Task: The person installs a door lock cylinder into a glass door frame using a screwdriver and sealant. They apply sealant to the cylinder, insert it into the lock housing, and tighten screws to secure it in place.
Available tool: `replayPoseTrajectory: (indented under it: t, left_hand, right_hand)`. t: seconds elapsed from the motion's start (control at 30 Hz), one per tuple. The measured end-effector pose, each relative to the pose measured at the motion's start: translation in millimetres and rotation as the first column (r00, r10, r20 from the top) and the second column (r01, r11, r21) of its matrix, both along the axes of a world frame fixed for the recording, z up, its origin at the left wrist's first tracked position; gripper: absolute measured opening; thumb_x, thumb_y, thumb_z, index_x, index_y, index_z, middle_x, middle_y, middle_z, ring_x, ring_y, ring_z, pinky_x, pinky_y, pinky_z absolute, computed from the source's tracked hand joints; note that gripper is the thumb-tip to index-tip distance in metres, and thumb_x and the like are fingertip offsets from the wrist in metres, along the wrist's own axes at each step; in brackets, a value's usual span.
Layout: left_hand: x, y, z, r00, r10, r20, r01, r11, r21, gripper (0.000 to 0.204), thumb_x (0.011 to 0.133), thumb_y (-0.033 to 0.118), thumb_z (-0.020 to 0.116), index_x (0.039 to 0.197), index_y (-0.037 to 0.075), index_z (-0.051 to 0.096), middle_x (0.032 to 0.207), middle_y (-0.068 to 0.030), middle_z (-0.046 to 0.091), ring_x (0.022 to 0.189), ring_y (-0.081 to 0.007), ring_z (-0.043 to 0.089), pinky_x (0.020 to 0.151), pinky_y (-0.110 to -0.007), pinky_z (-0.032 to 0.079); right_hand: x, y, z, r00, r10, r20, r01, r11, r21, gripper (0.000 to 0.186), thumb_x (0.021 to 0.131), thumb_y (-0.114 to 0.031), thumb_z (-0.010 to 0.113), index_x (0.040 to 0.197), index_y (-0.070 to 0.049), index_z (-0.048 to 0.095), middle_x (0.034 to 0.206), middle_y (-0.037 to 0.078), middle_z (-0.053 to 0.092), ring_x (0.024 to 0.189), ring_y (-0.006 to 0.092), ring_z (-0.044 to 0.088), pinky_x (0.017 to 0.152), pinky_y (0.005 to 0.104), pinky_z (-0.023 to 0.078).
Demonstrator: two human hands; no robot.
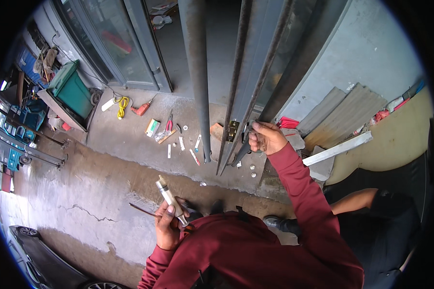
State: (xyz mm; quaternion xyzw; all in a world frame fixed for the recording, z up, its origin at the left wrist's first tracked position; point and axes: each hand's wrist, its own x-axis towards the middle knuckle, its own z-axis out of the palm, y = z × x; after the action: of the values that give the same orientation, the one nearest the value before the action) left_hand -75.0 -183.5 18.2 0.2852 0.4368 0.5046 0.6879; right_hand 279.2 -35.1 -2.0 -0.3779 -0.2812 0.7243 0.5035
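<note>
My left hand (168, 222) grips a silver cylindrical tool (170, 198) with a brass tip, held tilted near my chest, along with a thin dark rod (142, 210). My right hand (266, 137) reaches forward and pinches the lower edge of a dark metal door frame (248, 82), close to a brass lock plate (233, 130) on that frame. Both sleeves are dark red. A grey vertical bar (196, 72) hangs left of the frame.
On the concrete step lie red pliers (169, 123), an orange drill (142, 109), a yellow cable (122, 106), small tubes and washers. A green bin (72, 89) stands left. Another person's arm (354, 200) is at my right. Boards (340, 113) lean on the wall. A car (38, 262) is lower left.
</note>
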Motion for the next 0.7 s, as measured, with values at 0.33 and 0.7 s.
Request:
replayPoseTrajectory:
  t: [0.33,0.7]
  left_hand:
    - [-4,0,-8,0.999,-0.011,0.051,0.011,1.0,0.011,0.041,0.097,0.035,0.061,0.114,-0.002,0.06,0.076,-0.0126,0.066,0.05,-0.011,0.05,0.049,-0.023,0.04]
    - [-11,1,-14,0.996,-0.074,-0.054,0.077,0.996,0.054,0.058,0.095,0.05,0.062,0.118,-0.002,0.055,0.075,-0.0106,0.061,0.048,-0.0129,0.045,0.042,-0.026,0.037]
  right_hand:
    - [-25,-13,3,0.821,-0.241,0.518,0.047,0.932,0.359,0.026,0.103,-0.021,0.06,0.09,0.001,0.058,0.072,0.003,0.058,0.064,0.0104,0.056,0.061,0.0268,0.047]
    - [-38,-18,7,0.482,-0.685,0.547,0.06,0.648,0.759,0.022,0.1,-0.021,0.061,0.088,-0.003,0.061,0.075,0.004,0.057,0.063,0.0138,0.055,0.057,0.0271,0.044]
